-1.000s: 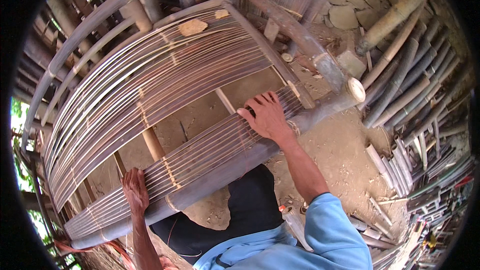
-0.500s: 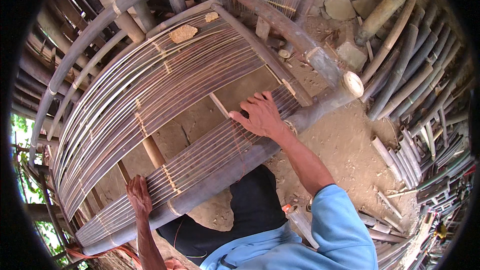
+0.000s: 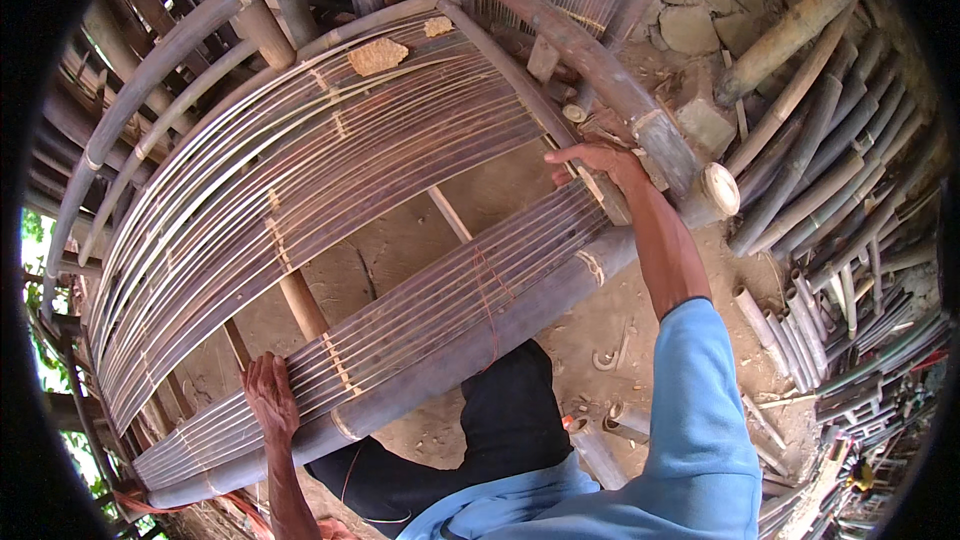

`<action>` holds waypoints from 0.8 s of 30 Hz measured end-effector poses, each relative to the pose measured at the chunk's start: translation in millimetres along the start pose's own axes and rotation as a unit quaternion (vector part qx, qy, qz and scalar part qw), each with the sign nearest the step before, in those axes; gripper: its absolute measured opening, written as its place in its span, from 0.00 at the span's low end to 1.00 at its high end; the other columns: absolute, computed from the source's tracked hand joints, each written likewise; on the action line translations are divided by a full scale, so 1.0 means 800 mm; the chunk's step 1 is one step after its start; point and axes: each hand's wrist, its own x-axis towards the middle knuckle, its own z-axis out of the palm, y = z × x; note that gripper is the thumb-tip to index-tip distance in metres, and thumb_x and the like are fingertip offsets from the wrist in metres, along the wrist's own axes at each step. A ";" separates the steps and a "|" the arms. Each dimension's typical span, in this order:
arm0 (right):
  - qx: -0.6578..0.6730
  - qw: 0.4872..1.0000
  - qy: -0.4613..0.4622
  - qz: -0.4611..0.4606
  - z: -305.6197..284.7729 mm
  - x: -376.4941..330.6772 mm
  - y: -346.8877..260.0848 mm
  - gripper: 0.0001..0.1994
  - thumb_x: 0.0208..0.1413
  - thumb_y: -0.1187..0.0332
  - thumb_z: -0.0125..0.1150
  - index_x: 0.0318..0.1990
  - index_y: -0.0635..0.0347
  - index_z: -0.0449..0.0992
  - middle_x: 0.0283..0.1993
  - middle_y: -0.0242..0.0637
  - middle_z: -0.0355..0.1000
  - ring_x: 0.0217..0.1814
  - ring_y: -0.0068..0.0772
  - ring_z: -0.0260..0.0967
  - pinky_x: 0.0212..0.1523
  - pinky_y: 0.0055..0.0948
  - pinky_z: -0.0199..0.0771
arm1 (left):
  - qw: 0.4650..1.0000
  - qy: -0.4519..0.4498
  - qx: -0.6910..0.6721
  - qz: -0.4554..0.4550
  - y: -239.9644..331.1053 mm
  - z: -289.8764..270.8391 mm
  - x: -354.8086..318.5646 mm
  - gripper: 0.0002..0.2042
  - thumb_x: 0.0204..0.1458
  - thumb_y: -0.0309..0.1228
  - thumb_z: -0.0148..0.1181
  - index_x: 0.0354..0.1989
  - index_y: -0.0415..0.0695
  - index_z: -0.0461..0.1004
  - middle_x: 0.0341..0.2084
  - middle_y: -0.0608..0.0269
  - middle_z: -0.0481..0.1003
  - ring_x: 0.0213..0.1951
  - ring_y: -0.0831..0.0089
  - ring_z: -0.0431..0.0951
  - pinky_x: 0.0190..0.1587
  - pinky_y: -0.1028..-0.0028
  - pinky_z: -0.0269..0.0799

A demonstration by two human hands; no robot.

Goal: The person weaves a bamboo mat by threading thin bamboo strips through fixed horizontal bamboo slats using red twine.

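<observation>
Bamboo slat band [image 3: 430, 305] lies across thick bamboo pole [image 3: 480, 345], near edge of frame. Left hand [image 3: 270, 395] flat on slats, fingers spread, gripping nothing. Right hand [image 3: 600, 162] at far end by crossbar [image 3: 640, 120], fingers loosely curled, clamped on nothing. Risk: uneven press from either hand, thin slats slide or spring loose. Cut poles [image 3: 840, 240] stacked at right.

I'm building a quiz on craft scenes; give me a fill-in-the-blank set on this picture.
1. The left hand rests flat on the bamboo ____.
2. The right hand is at the frame's ____ end.
3. The right arm wears a ____ sleeve.
4. Cut bamboo poles are stacked on the person's ____.
Answers: strips; right; blue; right
</observation>
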 end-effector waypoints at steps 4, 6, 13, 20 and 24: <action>-0.086 0.996 -0.013 -0.001 0.019 -0.037 -0.055 0.21 0.40 0.46 0.73 0.16 0.55 0.81 0.27 0.36 0.78 0.38 0.32 0.73 0.49 0.33 0.67 | 1.000 0.001 -0.001 -0.004 0.006 -0.009 0.000 0.17 0.68 0.34 0.41 0.27 0.38 0.64 0.24 0.47 0.64 0.33 0.48 0.66 0.42 0.55 0.59; -0.116 0.993 0.014 0.018 0.019 -0.038 -0.055 0.18 0.39 0.49 0.72 0.17 0.54 0.81 0.26 0.36 0.78 0.36 0.32 0.73 0.47 0.34 0.69 | 1.000 -0.009 0.000 -0.012 0.009 -0.006 0.000 0.17 0.68 0.34 0.41 0.27 0.38 0.64 0.24 0.47 0.64 0.32 0.48 0.66 0.42 0.55 0.59; -0.264 0.961 0.075 0.017 0.020 -0.013 -0.034 0.15 0.34 0.54 0.69 0.17 0.57 0.79 0.27 0.41 0.77 0.29 0.40 0.74 0.36 0.41 0.73 | 1.000 -0.007 0.000 -0.010 0.022 -0.009 0.002 0.16 0.68 0.31 0.41 0.27 0.38 0.62 0.24 0.47 0.62 0.31 0.50 0.63 0.42 0.56 0.58; -0.183 0.975 0.112 0.053 0.035 -0.013 -0.021 0.23 0.34 0.51 0.73 0.33 0.59 0.83 0.42 0.51 0.78 0.44 0.49 0.78 0.47 0.42 0.76 | 1.000 0.015 0.023 -0.008 0.016 -0.011 -0.002 0.12 0.65 0.30 0.45 0.29 0.38 0.66 0.27 0.48 0.65 0.34 0.49 0.65 0.45 0.55 0.59; -0.175 0.924 0.330 -0.080 0.063 -0.069 -0.029 0.40 0.43 0.48 0.74 0.60 0.61 0.69 0.59 0.53 0.72 0.61 0.52 0.71 0.59 0.42 0.71 | 0.987 0.145 0.051 0.050 0.048 -0.023 -0.001 0.11 0.59 0.35 0.56 0.42 0.40 0.71 0.37 0.50 0.70 0.43 0.52 0.68 0.51 0.54 0.59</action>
